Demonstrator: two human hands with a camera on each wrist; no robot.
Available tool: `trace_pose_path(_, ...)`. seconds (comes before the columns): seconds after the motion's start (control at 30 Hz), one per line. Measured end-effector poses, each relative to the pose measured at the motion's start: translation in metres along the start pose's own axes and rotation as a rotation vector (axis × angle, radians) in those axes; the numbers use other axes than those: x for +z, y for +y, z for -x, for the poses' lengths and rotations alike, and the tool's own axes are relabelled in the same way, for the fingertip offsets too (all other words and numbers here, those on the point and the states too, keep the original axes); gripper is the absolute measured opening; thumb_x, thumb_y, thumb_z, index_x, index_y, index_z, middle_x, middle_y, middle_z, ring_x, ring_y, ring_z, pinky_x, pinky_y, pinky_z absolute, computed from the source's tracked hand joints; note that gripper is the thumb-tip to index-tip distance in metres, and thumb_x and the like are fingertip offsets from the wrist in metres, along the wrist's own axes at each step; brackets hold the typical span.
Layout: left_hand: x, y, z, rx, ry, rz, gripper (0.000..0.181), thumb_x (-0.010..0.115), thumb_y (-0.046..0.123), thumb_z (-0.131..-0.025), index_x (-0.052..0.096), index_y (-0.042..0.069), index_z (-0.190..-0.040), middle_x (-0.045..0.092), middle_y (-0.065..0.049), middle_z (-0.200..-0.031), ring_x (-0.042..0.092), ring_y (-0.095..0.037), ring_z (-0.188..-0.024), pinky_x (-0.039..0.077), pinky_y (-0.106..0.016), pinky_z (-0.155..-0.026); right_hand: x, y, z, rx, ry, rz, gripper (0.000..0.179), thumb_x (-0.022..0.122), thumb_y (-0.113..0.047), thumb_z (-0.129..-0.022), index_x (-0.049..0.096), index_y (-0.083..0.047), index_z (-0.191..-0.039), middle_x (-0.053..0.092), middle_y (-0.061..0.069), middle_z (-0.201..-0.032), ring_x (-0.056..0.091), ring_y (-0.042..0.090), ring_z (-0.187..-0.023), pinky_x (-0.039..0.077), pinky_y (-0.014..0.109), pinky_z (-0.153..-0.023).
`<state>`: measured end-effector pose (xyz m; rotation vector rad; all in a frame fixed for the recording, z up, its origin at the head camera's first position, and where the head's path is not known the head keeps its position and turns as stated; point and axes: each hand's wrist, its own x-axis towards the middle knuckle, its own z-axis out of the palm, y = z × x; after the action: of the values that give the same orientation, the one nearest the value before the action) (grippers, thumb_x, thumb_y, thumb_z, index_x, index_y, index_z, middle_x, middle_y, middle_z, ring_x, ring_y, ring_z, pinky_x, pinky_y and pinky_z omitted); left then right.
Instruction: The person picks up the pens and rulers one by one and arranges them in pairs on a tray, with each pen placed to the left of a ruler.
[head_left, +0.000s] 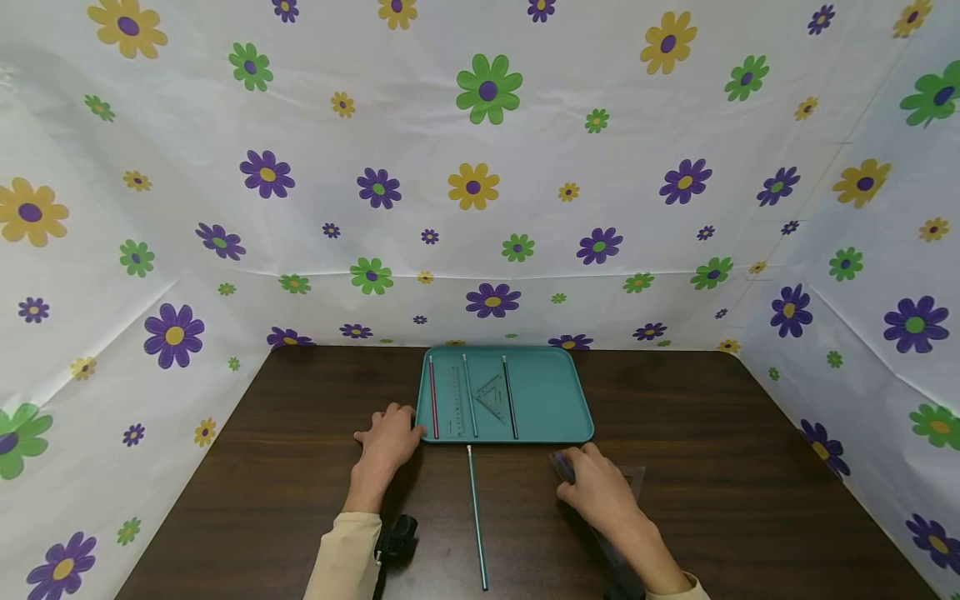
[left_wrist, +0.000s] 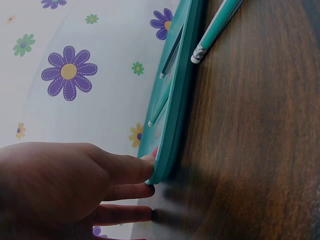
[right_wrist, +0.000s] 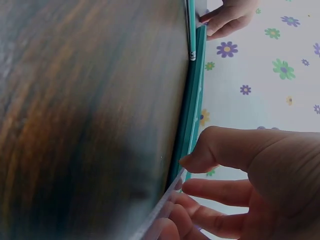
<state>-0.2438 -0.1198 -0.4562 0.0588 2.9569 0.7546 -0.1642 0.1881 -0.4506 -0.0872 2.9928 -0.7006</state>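
Note:
My left hand (head_left: 388, 442) grips the near left corner of a teal tray (head_left: 555, 400); in the left wrist view its thumb lies over the rim, the fingers outside it. With thumb and fingers my right hand (head_left: 597, 493) pinches a large clear set square (head_left: 637, 478) just off the tray's near right corner. The hand covers much of this set square. Inside the tray lie a red pencil (head_left: 433, 400), a clear ruler (head_left: 456, 408), a teal pencil (head_left: 470, 396), a small clear set square (head_left: 491, 398) and a dark pencil (head_left: 510, 400).
Another teal pencil (head_left: 477, 517) lies on the dark wooden table (head_left: 750, 500) between the hands, its white eraser end toward the tray. Flower-patterned sheeting (head_left: 420, 150) rises behind the table and on both sides.

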Motion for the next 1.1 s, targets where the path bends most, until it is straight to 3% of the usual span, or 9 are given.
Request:
trace_pose_path(0.53,0.003,0.0,-0.002,-0.008,0.012,-0.001,0.039,0.062,0.025,-0.098,0.062,0.002,-0.13,0.051,-0.026,-0.138,0.041,-0.055,-0.127,0.023,-0.086,-0.095,-0.001,-0.001,-0.012,-0.031,0.132,-0.029,0.039,0.069,-0.01,-0.083,0.068,-0.001,-0.12,0.062,0.017,-0.11,0.063,0.024,-0.086,0.054,0.043,-0.071)
trace_pose_path(1.1,0.004,-0.002,-0.002,-0.002,0.007,-0.006,0.04,0.061,0.025,-0.098,0.061,0.002,-0.131,0.051,-0.026,-0.139,0.041,-0.055,-0.127,0.022,-0.086,-0.094,-0.001,-0.003,-0.029,-0.069,0.189,-0.062,0.029,0.069,-0.01,-0.084,0.072,-0.002,-0.112,0.066,0.018,-0.115,0.066,0.033,-0.103,0.055,0.048,-0.08)
